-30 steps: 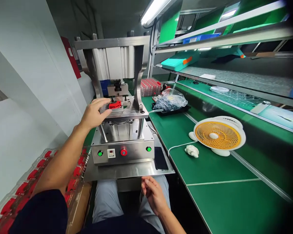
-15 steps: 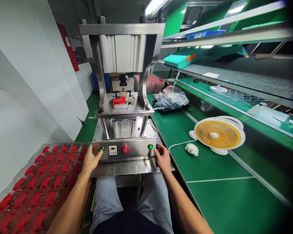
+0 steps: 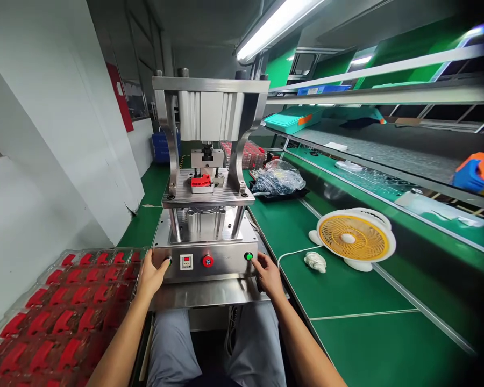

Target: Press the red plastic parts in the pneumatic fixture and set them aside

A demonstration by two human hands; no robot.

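A steel bench press stands in front of me, a red plastic part seated in the fixture on its platen under the ram. My left hand rests at the left end of the control panel with its thumb on the left green button. My right hand sits at the right end, thumb beside the right green button. Neither hand holds anything. Between the green buttons are a small timer display and a red stop button.
A clear tray of several red parts lies at my left. On the green bench to the right stand a small white and orange fan, a white rag and a bag of dark parts. Shelves run above.
My left hand left the red part on the platen and dropped to the left green button. My right hand rose from my lap to the right button. The view shifted slightly.
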